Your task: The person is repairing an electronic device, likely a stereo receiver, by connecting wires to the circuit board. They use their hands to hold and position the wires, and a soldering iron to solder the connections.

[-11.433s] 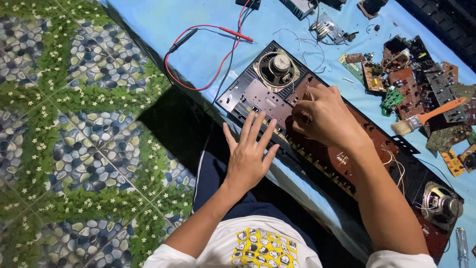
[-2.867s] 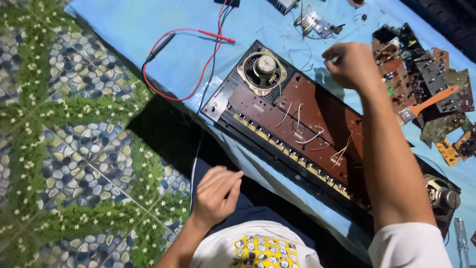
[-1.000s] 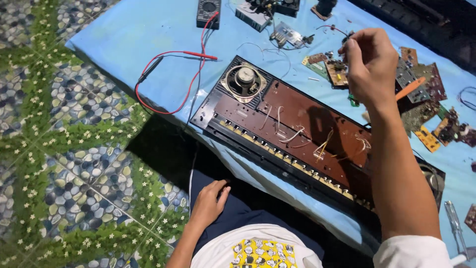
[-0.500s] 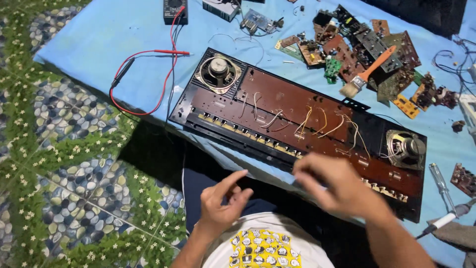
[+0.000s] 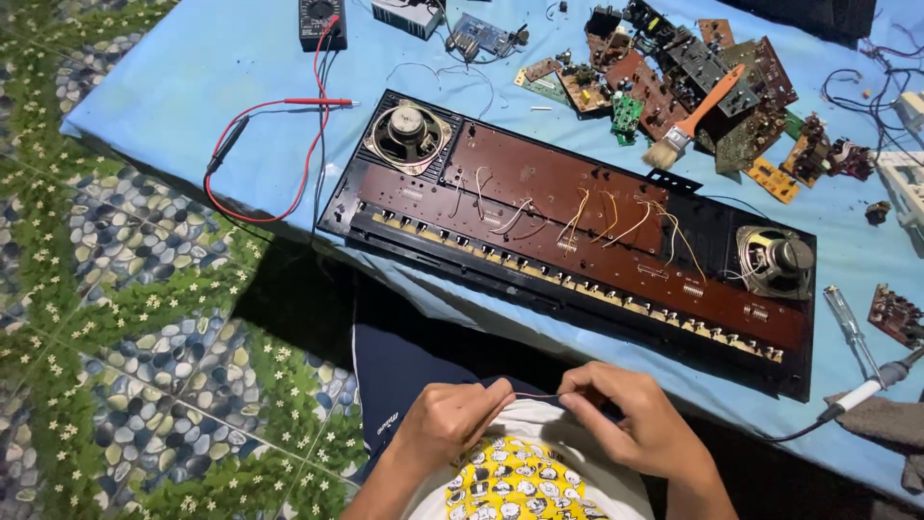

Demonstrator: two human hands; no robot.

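**Thin wire pinched between both hands, above the lap**

While both hands sit low over the lap, near the bottom edge of the view, the left hand (image 5: pixel 450 422) and right hand (image 5: pixel 630 424) each pinch one end of a thin dark wire (image 5: pixel 537 396) stretched between them. Each grip is narrow, thumb and fingertips closed on the wire. It hangs off the surface, just short of its near edge, over a white and yellow shirt (image 5: pixel 525 477).

Beyond the hands, a long opened brown panel (image 5: pixel 577 217) lies along the near edge of the blue-covered surface (image 5: pixel 192 77). It has a round speaker (image 5: pixel 406 135) at its left end, another speaker (image 5: pixel 775 260) at its right end, and pale wires looping across its middle.

Toward the far right corner lies a heap of circuit boards (image 5: pixel 674 72), with an orange-handled brush (image 5: pixel 688 120) resting on it. At the far edge, left of the heap, sits a multimeter (image 5: pixel 320 19); its red and black leads (image 5: pixel 260 144) curl toward the left edge. Near the right edge lie a screwdriver (image 5: pixel 852 332) and, closer to the near edge, a soldering iron (image 5: pixel 871 385). Left of the surface is a patterned floor (image 5: pixel 115 337) of pebbles and green leaves.
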